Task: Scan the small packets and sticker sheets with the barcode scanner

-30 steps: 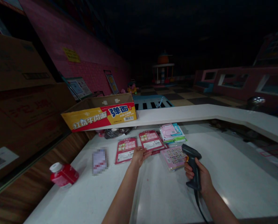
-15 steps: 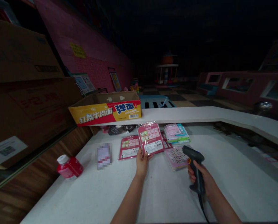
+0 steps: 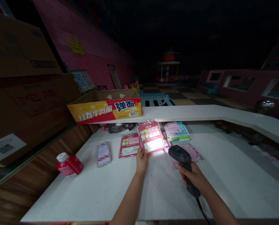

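Room: dim, pink walls, 1 long white counter (image 3: pixel 223 175).
Far left: 1 red bottle (image 3: pixel 69 164) lies on its side; 1 yellow box (image 3: pixel 105 109) sits on the shelf above.
Flat: 1 red packet (image 3: pixel 129 145) lies on the counter.
Left arm: stretched forward; left hand (image 3: pixel 142 157) pinches the bottom of 1 pink packet (image 3: pixel 150 136), tipped up above the counter.
Right arm: right hand (image 3: pixel 193 176) wraps tight round 1 black scanner (image 3: pixel 181 156), aimed at the pink packet; light glows there.
Behind: 1 pile of packets (image 3: pixel 176 131).

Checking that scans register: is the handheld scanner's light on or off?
On: the scanner in the right hand points at the red packet, and a bright patch lights the packet's lower part.
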